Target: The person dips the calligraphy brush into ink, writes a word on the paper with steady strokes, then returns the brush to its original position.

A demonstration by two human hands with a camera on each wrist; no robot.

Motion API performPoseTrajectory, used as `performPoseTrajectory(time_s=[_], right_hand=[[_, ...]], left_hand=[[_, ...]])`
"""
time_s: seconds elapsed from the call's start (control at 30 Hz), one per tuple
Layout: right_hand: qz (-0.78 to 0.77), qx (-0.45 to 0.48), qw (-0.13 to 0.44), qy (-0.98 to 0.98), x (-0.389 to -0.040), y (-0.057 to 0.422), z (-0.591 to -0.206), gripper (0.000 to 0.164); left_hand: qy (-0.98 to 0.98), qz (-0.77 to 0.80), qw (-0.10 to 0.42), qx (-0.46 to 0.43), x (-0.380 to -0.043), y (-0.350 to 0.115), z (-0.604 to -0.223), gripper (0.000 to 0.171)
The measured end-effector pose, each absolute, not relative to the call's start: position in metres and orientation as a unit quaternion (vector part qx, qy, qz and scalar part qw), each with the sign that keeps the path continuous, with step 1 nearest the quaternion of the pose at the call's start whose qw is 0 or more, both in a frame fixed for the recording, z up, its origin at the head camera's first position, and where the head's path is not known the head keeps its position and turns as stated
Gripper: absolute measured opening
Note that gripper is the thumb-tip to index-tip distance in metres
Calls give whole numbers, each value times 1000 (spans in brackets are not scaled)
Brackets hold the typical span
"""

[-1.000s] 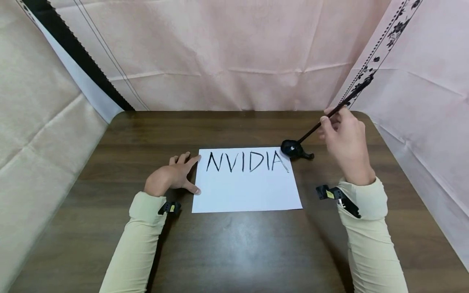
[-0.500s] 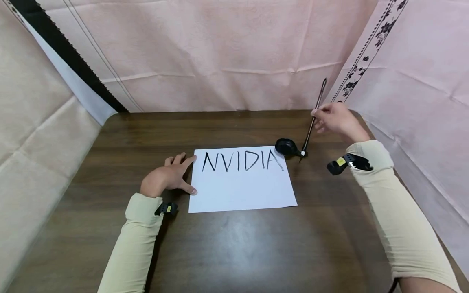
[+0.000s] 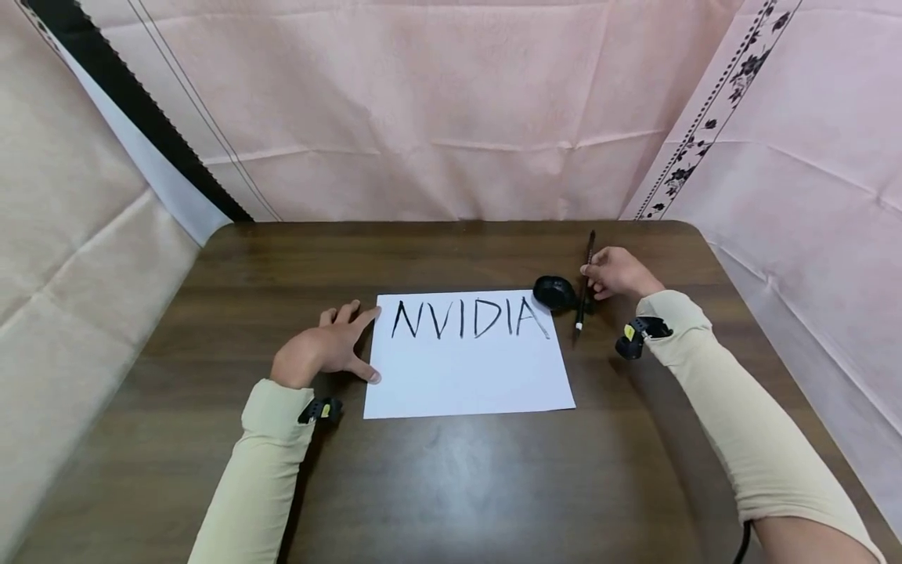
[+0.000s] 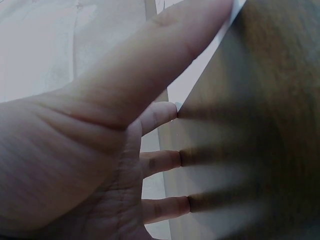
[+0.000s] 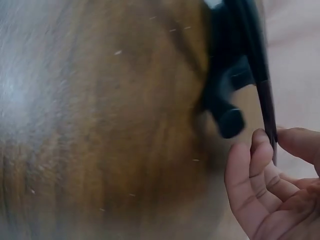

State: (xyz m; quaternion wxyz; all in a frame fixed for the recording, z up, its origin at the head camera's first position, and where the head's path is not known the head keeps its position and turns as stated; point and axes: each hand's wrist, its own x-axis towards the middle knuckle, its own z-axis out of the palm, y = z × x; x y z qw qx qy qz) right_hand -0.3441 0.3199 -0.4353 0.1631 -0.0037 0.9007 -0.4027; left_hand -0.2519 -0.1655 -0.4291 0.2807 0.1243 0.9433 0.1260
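A white sheet of paper (image 3: 465, 376) lies on the table in the head view, with NVIDIA in black strokes along its upper part. My left hand (image 3: 327, 347) is spread at its left side, thumb and index fingertips on the edge. In the left wrist view the other fingertips (image 4: 172, 159) rest on the wood. My right hand (image 3: 620, 272) pinches the dark handle of a writing brush (image 3: 590, 249) between thumb and fingers. The brush slants tip-down, its dark tip close over the table, right of the paper. Beside it, a small black dish (image 3: 553, 292) overlaps the paper's upper right corner.
The brown wooden table (image 3: 437, 486) has rounded far corners. Pale pink cloth (image 3: 395, 102) hangs behind it and along both sides. A stubby black projection (image 5: 227, 112) of the dish stands near the right fingers in the right wrist view.
The brush first leaned with its lower end at the dish; it has swung steeper, then come down lower, its tip now right of the paper. The left hand has kept its place.
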Motion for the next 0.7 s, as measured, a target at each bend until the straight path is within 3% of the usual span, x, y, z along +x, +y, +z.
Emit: performPoseTrajectory(time_s=[0.23, 0.57, 0.7], right_hand=[[-382, -5, 157, 911, -345, 311, -449, 54], [-370, -15, 139, 918, -330, 327, -442, 46], [-335, -19, 99, 937, -317, 333, -427, 46]], left_hand=[[944, 128, 281, 114, -245, -169, -431, 120], [942, 135, 279, 127, -252, -160, -435, 118], [941, 137, 280, 131, -255, -154, -440, 114]])
